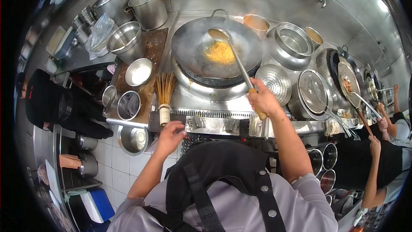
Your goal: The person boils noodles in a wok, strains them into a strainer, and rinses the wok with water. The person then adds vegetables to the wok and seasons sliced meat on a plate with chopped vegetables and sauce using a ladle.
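My right hand (262,99) is closed round the wooden handle of a long metal ladle (238,62). The ladle's bowl is over the wok (189,32), above yellow noodle-like strands (219,53) lying in it. Haze blurs the wok's inside. My left hand (171,138) is at the stove's front edge, fingers loosely bent and apart, holding nothing visible. Just above it a bamboo wok brush (165,96) stands with its bound handle toward me.
To the wok's right are a perforated skimmer (271,84), a mesh strainer (312,91) and a steel pot (294,39). Metal bowls (138,72) sit on the left board. A co-worker (388,146) cooks at far right; another person (64,103) stands left.
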Motion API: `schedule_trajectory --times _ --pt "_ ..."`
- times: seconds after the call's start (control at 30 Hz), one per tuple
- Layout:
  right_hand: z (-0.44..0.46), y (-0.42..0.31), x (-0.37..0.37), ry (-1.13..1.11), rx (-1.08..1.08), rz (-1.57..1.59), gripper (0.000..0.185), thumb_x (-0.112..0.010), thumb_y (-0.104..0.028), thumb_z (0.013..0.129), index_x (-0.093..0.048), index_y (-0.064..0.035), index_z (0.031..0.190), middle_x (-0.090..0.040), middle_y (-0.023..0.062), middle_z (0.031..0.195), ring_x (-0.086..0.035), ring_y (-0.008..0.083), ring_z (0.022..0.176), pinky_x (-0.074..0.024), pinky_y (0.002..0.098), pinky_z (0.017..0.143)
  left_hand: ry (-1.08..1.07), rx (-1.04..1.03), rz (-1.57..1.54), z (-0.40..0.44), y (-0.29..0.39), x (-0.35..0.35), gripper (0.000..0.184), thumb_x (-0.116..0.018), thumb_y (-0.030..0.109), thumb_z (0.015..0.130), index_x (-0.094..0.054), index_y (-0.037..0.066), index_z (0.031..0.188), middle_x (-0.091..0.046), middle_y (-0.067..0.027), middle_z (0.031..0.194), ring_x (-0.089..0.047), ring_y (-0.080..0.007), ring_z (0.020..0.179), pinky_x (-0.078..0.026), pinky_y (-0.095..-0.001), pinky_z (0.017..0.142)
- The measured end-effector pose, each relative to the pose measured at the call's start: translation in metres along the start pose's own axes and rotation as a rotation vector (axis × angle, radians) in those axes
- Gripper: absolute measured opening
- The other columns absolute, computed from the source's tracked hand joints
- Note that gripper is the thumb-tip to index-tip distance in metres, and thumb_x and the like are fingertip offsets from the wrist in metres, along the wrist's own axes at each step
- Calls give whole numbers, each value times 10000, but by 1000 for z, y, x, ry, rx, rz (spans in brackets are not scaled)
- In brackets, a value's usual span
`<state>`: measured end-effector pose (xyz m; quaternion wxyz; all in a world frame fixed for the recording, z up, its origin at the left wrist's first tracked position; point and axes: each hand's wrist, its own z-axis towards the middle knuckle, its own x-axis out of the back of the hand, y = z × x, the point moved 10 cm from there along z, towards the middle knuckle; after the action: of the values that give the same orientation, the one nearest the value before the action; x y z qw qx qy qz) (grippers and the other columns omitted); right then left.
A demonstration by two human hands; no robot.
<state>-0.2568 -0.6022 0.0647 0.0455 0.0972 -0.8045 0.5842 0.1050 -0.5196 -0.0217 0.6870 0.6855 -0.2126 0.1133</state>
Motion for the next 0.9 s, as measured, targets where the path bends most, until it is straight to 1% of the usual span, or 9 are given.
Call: schedule_trajectory --times 0.07,0.17,0.23,0.43,0.53,0.67,0.77,0.83,0.9 --pt "-2 6 -2 -111 -39 143 604 -624 -45 891 -422 -52 1460 -542 30 734 -528 121 569 -458 281 485 -189 -18 -378 -20 72 -23 306 -756 135 846 -697 40 1131 -610 -135 1299 -578 -287 1226 -460 -398 1036" --pt "-19 31 37 -216 -92 254 605 -624 -37 897 -420 -38 1466 -552 24 737 -536 112 580 -449 262 477 -611 -500 -429 -59 218 -40 350 -706 188 910 -672 36 1224 -632 -168 1301 -565 -358 1269 -436 -466 1068" --pt "-26 30 48 -193 -80 219 600 -619 -49 911 -426 -70 1479 -554 19 748 -533 106 578 -447 250 472 -840 -679 -589 -82 247 -56 408 -701 261 927 -660 6 1243 -632 -174 1316 -553 -388 1280 -428 -482 1073" --pt "-15 16 -6 3 -19 53 588 -608 -55 907 -425 -70 1466 -556 31 749 -541 121 573 -461 268 482 -920 -851 -452 -91 272 -61 203 -709 183 920 -706 7 1022 -689 -153 1002 -654 -360 989 -495 -488 947" --pt "-21 26 -12 -99 -35 262 576 -615 -64 913 -427 -75 1456 -553 35 726 -522 127 524 -447 274 459 -943 -886 -440 -93 268 -40 173 -729 179 906 -680 14 913 -656 -115 810 -632 -321 769 -509 -429 744" --pt "-45 15 0 -57 -45 239 573 -627 -66 912 -425 -49 1448 -562 42 728 -516 129 504 -431 284 442 -1037 -863 -384 -99 246 -21 181 -732 177 906 -669 8 893 -651 -121 781 -625 -317 702 -496 -403 648" --pt "-35 -5 -18 83 39 73 564 -623 -67 912 -424 -44 1440 -571 46 738 -527 131 520 -438 287 452 -840 -752 -533 -82 246 11 147 -749 109 872 -635 22 841 -661 -72 749 -665 -251 684 -503 -349 603" --pt "-25 -9 -37 142 16 128 526 -609 -78 921 -444 -84 1421 -541 23 697 -508 115 503 -415 270 437 -521 -606 -595 -48 243 55 184 -793 127 843 -645 19 828 -695 -69 787 -701 -194 736 -532 -316 632" --pt "-30 -12 -44 94 -47 226 503 -607 -85 926 -458 -104 1407 -549 32 706 -504 120 496 -401 269 426 -451 -418 -801 -40 255 83 214 -828 157 822 -663 21 828 -702 -65 782 -691 -155 714 -538 -295 652"
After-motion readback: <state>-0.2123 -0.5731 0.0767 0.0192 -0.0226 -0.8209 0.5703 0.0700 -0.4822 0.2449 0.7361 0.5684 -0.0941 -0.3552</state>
